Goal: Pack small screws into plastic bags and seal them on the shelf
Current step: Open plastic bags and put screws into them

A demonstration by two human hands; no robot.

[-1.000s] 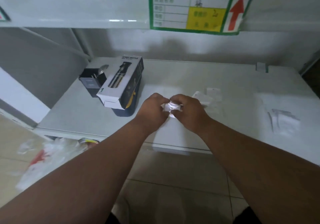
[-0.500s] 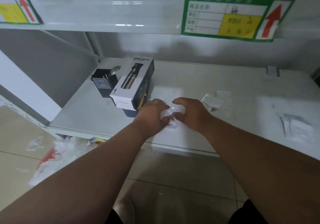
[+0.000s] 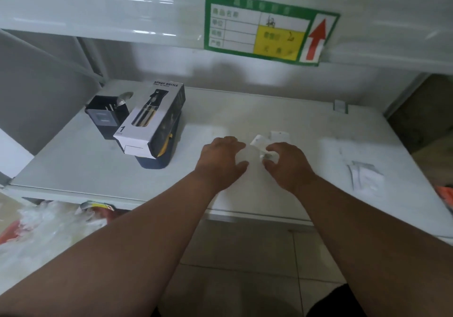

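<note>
Bag [image 3: 268, 155] sat pinched in right hand [image 3: 288, 167], just off shelf [image 3: 245, 110], likely for pressing seal shut. Left hand [image 3: 221, 161] lay beside it, empty, fingers relaxed. More bags [image 3: 365, 177] lay right of right hand.

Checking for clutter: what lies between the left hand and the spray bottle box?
Head view: only bare shelf between left hand and spray bottle box.
</note>
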